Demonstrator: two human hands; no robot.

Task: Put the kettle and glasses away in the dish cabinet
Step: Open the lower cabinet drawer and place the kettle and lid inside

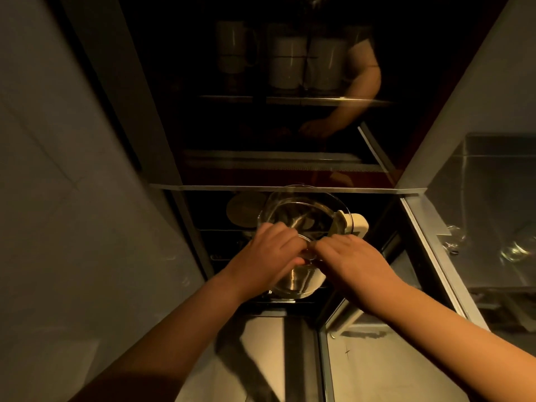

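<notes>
Here, both my hands, left point(269, 250) and right point(348, 256), grip the glass kettle point(301, 216) by its near rim, just inside the dish cabinet point(290, 188).

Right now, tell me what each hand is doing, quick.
Left hand: fingers curled on the near rim of the glass kettle.
Right hand: fingers also gripping the kettle's near rim, beside the left.

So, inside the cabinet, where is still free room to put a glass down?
The middle shelf, below the white mugs, looks bare, though it is dark. The lower shelf is crowded: the glass kettle, held by the left hand and the right hand, fills it, with a round lid behind-left.
</notes>
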